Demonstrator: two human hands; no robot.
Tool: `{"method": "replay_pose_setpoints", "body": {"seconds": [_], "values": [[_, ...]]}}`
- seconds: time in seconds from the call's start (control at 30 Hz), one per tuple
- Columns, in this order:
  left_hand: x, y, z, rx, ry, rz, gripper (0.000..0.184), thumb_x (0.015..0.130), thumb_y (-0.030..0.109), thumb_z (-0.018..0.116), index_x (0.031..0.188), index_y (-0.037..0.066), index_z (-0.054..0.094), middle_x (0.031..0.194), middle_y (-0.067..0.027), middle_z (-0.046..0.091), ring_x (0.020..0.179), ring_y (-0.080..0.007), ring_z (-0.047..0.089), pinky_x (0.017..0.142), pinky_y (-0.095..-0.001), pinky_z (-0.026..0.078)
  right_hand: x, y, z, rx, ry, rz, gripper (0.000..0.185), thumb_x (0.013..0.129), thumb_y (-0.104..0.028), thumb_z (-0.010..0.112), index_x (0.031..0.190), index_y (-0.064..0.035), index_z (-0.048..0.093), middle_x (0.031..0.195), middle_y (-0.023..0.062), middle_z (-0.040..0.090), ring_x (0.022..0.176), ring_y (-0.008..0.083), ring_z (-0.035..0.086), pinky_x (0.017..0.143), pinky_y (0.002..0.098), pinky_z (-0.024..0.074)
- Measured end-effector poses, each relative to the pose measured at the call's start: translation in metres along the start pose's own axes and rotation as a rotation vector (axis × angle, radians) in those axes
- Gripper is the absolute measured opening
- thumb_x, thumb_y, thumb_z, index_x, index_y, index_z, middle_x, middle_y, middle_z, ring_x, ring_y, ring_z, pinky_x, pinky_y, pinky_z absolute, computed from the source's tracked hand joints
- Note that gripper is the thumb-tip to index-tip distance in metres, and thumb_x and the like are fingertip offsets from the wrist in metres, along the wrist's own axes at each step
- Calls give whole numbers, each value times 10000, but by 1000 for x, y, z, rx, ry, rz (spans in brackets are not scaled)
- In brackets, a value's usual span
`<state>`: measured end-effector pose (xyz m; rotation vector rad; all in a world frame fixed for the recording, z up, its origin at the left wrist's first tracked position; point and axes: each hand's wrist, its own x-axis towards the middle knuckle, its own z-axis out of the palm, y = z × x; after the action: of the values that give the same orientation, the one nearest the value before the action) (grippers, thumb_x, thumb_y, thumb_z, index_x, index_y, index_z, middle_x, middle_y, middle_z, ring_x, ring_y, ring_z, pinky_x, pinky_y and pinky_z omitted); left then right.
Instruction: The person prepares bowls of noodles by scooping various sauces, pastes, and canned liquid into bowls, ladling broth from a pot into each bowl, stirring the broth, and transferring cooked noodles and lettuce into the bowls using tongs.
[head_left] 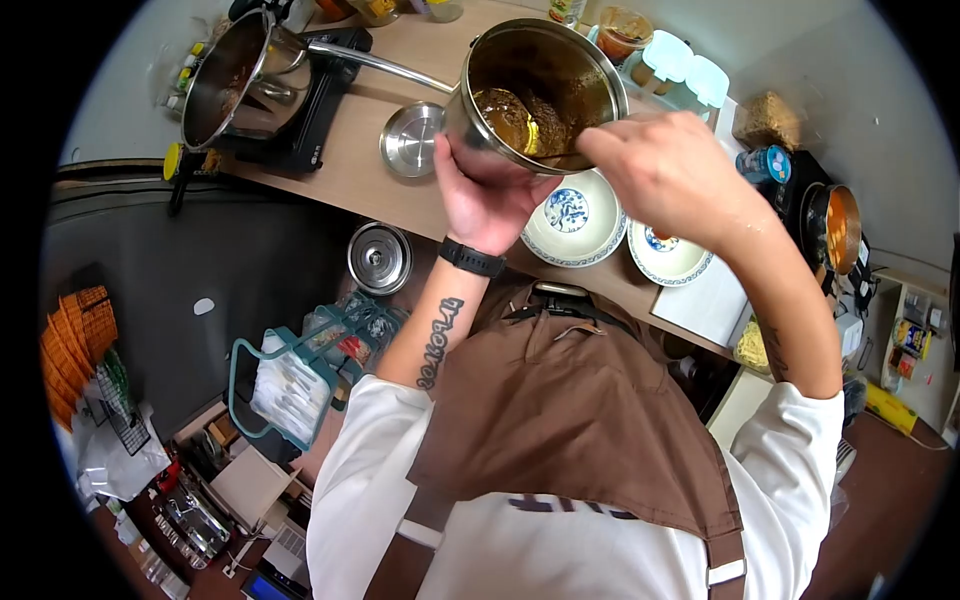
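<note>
My left hand (487,205) is wrapped under and around the lower side of a deep steel saucepan (465,130), which is tilted so its opening faces me. Inside the pan is a brown, grainy sauce (510,115) with a shiny, oily surface. A long metal handle (380,65) runs from the pan to the left. At the pan's near right rim, my right hand (650,165) is closed with fingers pinched on a thin, dark stick-like thing whose kind I cannot make out. Below the pan stand a white bowl with a blue pattern (590,245) and a similar second bowl (685,270).
A large steel pot (205,110) sits on a black portable stove (340,95) at the left. Beside the saucepan is a small steel dish (411,140). A round metal lid (380,258) lies lower down. Lidded containers (706,82) and a pan of orange sauce (843,230) are at right.
</note>
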<state>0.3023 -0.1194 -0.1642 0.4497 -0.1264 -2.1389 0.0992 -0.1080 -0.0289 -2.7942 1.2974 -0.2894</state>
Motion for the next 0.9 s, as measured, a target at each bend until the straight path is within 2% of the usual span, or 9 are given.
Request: {"method": "replay_pose_setpoints", "body": {"seconds": [0.17,0.27,0.33,0.37,0.47,0.53,0.63,0.77,0.9], "values": [[-2,-2,2,-21,-46,-10,919,841,818,445,1517,202,353,1532,-101,406,1375,-334,431,1098,-573,407,21,10,12,-134,190,75,74,835,-130,556,861,-69,588,765,102,675,765,292,702,606,423,540],[-2,1,-1,-61,-52,0,911,844,810,453,1513,199,363,1533,-99,407,1367,-333,444,1079,-580,426,4,0,-3,-99,-17,107,74,831,-129,560,847,-64,591,748,103,678,745,297,701,608,423,543],[-3,0,0,-29,-31,10,921,836,811,466,1514,196,361,1533,-101,406,1367,-336,445,1064,-578,444,6,-6,-1,-39,60,29,74,825,-120,559,846,-61,600,742,109,680,724,303,698,616,423,544],[-3,-2,4,35,-22,29,934,826,814,481,1515,195,360,1529,-101,414,1367,-338,446,1054,-573,456,13,-7,0,-56,68,33,73,824,-116,559,847,-61,601,745,111,681,721,305,697,618,424,544],[-6,0,2,-54,-27,-5,936,821,812,494,1517,200,358,1526,-96,419,1366,-332,447,1056,-572,455,18,8,5,-130,145,104,63,825,-111,565,836,-59,598,771,123,689,735,304,699,625,423,545],[-6,2,0,-34,-31,7,938,814,807,516,1517,206,359,1524,-90,422,1366,-329,450,1057,-570,456,5,3,-3,-155,-30,139,65,829,-118,568,845,-64,599,777,119,690,731,304,699,619,420,545],[-7,0,0,-22,-23,0,923,820,806,510,1511,211,369,1513,-75,438,1360,-322,463,1036,-562,478,8,-13,-7,23,14,-11,67,832,-130,578,857,-71,600,777,105,691,720,300,699,603,415,544],[-9,-3,11,19,-16,-26,926,826,821,479,1514,212,367,1508,-75,446,1336,-337,486,1018,-555,499,32,7,7,-169,223,-35,82,835,-147,593,879,-79,606,755,78,685,722,269,709,583,391,546],[-11,1,3,51,-50,-22,921,843,825,430,1521,207,354,1513,-95,439,1352,-345,469,1032,-563,483,13,10,-8,-234,11,26,83,818,-132,595,854,-70,636,752,103,693,736,285,714,606,404,552]]}}
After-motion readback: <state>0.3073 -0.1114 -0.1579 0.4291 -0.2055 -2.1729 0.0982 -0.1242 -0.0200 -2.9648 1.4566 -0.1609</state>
